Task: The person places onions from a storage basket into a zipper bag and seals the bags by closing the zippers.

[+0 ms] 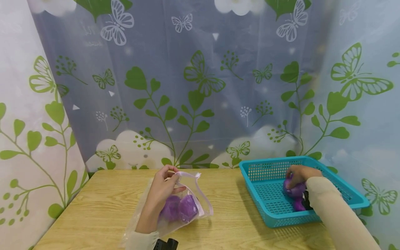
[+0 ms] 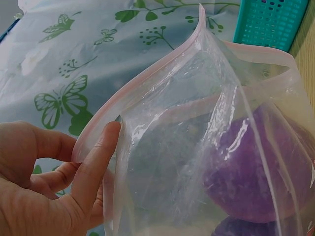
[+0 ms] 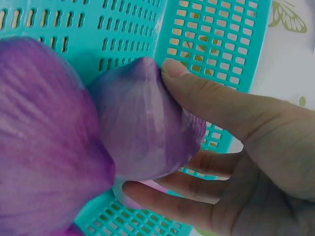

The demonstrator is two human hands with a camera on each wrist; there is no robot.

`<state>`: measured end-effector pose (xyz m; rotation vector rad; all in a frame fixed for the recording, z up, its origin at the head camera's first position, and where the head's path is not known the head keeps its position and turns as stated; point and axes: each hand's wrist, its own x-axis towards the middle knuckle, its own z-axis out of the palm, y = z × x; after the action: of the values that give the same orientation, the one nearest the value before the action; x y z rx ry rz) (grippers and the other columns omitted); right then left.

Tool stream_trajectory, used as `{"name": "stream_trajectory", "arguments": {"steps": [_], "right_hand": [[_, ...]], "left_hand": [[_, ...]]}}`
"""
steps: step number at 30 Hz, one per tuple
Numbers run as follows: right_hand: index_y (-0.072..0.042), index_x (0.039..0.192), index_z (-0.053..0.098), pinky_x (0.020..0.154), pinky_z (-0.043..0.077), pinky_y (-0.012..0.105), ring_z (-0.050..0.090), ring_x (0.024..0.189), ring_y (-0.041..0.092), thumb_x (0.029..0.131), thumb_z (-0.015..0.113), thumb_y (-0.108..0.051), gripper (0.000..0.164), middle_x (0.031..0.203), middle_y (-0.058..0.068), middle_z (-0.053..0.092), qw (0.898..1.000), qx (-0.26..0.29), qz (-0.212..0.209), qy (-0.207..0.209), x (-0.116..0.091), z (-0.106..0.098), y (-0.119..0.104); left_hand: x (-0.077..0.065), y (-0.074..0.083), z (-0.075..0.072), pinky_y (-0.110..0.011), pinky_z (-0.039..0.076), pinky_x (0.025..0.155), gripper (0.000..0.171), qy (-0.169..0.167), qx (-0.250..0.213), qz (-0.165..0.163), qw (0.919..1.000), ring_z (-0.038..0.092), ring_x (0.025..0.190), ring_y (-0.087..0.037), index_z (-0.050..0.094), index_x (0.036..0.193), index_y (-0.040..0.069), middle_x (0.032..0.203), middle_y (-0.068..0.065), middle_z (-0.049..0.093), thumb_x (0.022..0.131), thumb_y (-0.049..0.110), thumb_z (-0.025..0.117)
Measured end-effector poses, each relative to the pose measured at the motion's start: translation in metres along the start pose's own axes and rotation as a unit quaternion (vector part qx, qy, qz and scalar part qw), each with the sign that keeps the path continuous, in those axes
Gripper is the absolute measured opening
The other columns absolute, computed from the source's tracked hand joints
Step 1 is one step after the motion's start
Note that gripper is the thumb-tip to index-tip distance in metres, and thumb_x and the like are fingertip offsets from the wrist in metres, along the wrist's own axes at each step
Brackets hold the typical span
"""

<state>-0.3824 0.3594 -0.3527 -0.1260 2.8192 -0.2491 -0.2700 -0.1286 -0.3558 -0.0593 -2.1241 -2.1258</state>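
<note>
My left hand (image 1: 160, 191) pinches the rim of a clear zip bag (image 2: 167, 157) with a pink seal, its mouth spread apart. Through the plastic show rounded purple pieces (image 1: 188, 208), lying low in the bag. On the right, my right hand (image 1: 301, 173) reaches into a turquoise basket (image 1: 287, 221). Its thumb and fingers curl round a purple onion-shaped piece (image 3: 142, 128) with a pointed tip. Beside that piece, a larger-looking purple onion-shaped piece (image 3: 49, 142) fills the left of the right wrist view. My hand hides part of the basket's contents in the head view.
Both bag and basket stand on a light wooden table (image 1: 112, 194). Behind it hangs a curtain (image 1: 218, 121) printed with green leaves and butterflies. The basket's slotted walls rise around the right hand. Bare tabletop lies between bag and basket.
</note>
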Motion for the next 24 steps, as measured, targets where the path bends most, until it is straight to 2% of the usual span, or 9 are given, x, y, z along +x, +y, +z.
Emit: {"name": "stream_trajectory", "arguments": {"steps": [5,11,19,21,24], "right_hand": [[-0.014,0.127,0.068,0.073,0.058,0.048,0.059,0.096,0.033,0.084,0.082,-0.029,0.047,0.133,0.028,0.057,1.000,-0.001,0.004,-0.009,0.005,-0.001,-0.002],[-0.013,0.127,0.068,0.064,0.061,0.041,0.064,0.087,0.031,0.086,0.080,-0.024,0.044,0.132,0.030,0.056,1.000,0.024,-0.011,-0.014,0.005,-0.001,-0.002],[0.001,0.133,0.062,0.068,0.067,0.045,0.066,0.093,0.028,0.089,0.076,-0.013,0.049,0.141,0.041,0.042,0.990,0.115,-0.081,-0.020,0.001,-0.014,-0.011],[0.004,0.134,0.059,0.069,0.068,0.046,0.066,0.093,0.028,0.089,0.076,-0.012,0.051,0.139,0.042,0.041,0.988,0.118,-0.101,-0.019,0.001,-0.018,-0.015],[0.007,0.134,0.059,0.069,0.068,0.043,0.067,0.095,0.029,0.089,0.077,-0.014,0.053,0.132,0.041,0.050,0.985,0.111,-0.134,-0.008,0.001,-0.022,-0.020]], "left_hand": [[0.000,0.000,-0.001,-0.036,0.070,0.074,0.013,0.000,-0.001,0.006,1.0000,0.059,0.087,-0.020,0.056,0.115,-0.003,0.100,-0.010,0.052,0.105,0.003,0.054],[-0.001,0.000,0.000,-0.036,0.070,0.074,0.012,-0.003,0.002,0.003,1.0000,0.059,0.087,-0.022,0.056,0.114,-0.003,0.101,-0.011,0.051,0.104,0.001,0.054],[0.000,0.000,0.001,-0.035,0.070,0.074,0.012,-0.003,0.005,0.005,1.0000,0.060,0.087,-0.022,0.056,0.114,-0.003,0.102,-0.012,0.052,0.104,0.002,0.054],[0.000,-0.001,0.001,-0.035,0.070,0.074,0.012,-0.003,0.005,0.005,1.0000,0.059,0.086,-0.021,0.056,0.114,-0.003,0.101,-0.011,0.052,0.104,0.002,0.055],[-0.001,-0.001,0.001,-0.035,0.070,0.074,0.011,-0.004,0.005,0.004,1.0000,0.058,0.086,-0.021,0.057,0.114,-0.003,0.101,-0.011,0.052,0.104,0.002,0.055]]}}
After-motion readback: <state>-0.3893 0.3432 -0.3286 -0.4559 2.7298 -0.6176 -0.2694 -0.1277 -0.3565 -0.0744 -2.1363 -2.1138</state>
